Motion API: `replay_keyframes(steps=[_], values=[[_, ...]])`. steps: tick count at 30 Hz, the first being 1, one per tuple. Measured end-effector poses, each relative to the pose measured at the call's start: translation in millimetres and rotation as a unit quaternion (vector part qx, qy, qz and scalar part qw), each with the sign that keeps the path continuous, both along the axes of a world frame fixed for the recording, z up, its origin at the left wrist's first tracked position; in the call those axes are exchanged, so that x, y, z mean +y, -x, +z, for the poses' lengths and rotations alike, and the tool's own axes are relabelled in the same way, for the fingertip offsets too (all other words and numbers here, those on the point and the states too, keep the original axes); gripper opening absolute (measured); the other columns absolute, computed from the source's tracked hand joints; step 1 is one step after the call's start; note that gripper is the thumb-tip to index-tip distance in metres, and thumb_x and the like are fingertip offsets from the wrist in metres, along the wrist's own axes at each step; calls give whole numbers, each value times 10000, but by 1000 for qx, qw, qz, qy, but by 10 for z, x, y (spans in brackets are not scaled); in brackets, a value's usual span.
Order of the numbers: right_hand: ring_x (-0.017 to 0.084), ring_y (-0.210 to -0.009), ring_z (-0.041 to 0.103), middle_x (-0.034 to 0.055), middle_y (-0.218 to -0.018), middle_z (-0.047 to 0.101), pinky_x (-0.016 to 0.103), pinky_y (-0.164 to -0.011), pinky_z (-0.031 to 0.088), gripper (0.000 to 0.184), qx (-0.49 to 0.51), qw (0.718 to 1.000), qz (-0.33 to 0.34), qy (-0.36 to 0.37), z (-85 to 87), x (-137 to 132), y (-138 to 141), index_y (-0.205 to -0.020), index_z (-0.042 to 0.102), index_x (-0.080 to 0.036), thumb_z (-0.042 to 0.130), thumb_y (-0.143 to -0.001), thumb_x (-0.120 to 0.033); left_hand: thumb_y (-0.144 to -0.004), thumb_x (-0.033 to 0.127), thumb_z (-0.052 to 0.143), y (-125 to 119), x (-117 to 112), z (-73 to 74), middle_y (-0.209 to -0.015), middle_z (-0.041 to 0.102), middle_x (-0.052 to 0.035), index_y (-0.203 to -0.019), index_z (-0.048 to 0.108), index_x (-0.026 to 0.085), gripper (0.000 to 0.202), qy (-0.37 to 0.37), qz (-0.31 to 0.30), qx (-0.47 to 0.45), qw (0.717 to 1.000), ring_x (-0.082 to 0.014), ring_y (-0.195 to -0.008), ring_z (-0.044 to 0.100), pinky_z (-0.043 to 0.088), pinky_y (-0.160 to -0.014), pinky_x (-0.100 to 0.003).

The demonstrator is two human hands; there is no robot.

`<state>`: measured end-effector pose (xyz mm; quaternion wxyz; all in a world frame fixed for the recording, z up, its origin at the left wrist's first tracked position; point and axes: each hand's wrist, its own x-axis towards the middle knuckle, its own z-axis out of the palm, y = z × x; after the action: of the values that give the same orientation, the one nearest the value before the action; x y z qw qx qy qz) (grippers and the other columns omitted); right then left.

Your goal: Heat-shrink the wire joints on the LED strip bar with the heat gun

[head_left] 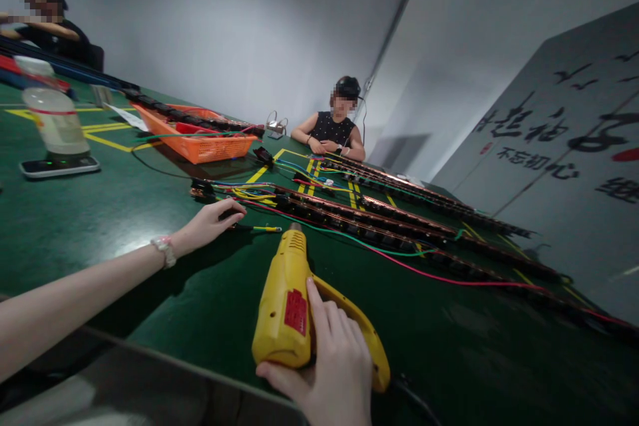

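My right hand (339, 353) is wrapped round the body of a yellow heat gun (284, 286) with a red label. Its nozzle points away from me, towards the tip of a thin cable (262, 229) that ends in yellow-green. My left hand (219, 221), with a bracelet at the wrist, is closed on the dark part of that cable. Just beyond my fingers lies the wired end of a long dark bar assembly (339, 218), with yellow, blue and red wires bunched there. Green and red wires (424, 274) run along its near side.
An orange basket (219, 148) holding dark parts stands at the back left. A bottle (54, 121) rests on a flat device (60, 168) at the left. More long bars (399, 181) lie to the right on the green table (150, 319). One person sits opposite, another at far left.
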<state>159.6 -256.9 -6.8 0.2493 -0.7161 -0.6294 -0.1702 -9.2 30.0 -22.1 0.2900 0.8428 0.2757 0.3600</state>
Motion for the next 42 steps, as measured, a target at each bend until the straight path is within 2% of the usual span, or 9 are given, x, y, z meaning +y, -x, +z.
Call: replay_keyframes(steps=[5,9,13,18,22,29,32,37,42], values=[[281,-772,555,108,-886,572,438,-688,445,1061,6,999,-42,-22,-107,17,177,-1393,344,-124,395,-652,-883,-841,549,478,-39,-49,39,-957,647,-52,-965,612,188,404,2,7,-11,1000,-199,-862,608,534,-719,-300],[292,-763,552,117,-873,558,463,-682,443,1115,11,999,-35,-23,-148,84,401,-1412,308,-111,336,-636,-911,-846,537,472,-53,-73,50,-949,645,-45,-950,605,190,385,-2,12,-15,1000,-200,-879,603,534,-728,-305],[290,-708,559,115,-828,563,476,-661,453,1227,11,998,-19,-63,-170,203,674,-1382,364,-105,260,-529,-981,-857,510,473,-53,-59,27,-980,635,-53,-1000,580,180,375,0,13,-21,1000,-195,-884,599,532,-731,-305],[271,-664,579,81,-808,608,458,-634,463,1260,34,992,7,-124,-239,309,875,-1316,469,-173,252,-410,-1021,-873,473,471,-47,3,-19,-994,639,-57,-1015,571,174,345,-41,20,-31,998,-195,-938,590,486,-879,-342],[238,-637,589,45,-770,618,410,-611,448,1212,55,990,46,-125,-231,306,797,-1302,499,-214,315,-408,-1011,-867,487,471,-41,29,-35,-991,644,-59,-1011,575,175,359,-43,14,-33,998,-198,-938,592,481,-881,-341],[219,-685,613,20,-801,641,381,-655,451,1109,97,988,72,-99,-47,195,525,-1265,541,-246,413,-439,-974,-865,501,451,-10,-42,39,-962,651,-48,-972,591,177,368,-39,9,-9,999,-197,-913,593,473,-855,-322],[226,-696,611,38,-808,641,377,-654,445,1053,80,992,63,-78,4,141,365,-1247,553,-213,453,-492,-940,-858,498,468,5,-71,68,-896,646,-32,-911,597,175,351,-36,8,-2,999,-182,-844,592,474,-797,-295],[241,-744,605,73,-869,639,369,-654,443,987,29,999,38,-16,17,71,104,-1326,454,-159,522,-615,-841,-854,500,477,24,-79,74,-866,646,-22,-895,602,178,348,-30,11,1,999,-170,-804,591,470,-766,-281],[268,-799,577,92,-924,610,408,-702,430,1004,23,999,-11,-35,-85,50,75,-1379,372,-175,502,-638,-839,-848,502,479,17,-78,78,-880,653,-32,-897,606,180,349,-29,20,2,999,-176,-806,592,477,-776,-296]])
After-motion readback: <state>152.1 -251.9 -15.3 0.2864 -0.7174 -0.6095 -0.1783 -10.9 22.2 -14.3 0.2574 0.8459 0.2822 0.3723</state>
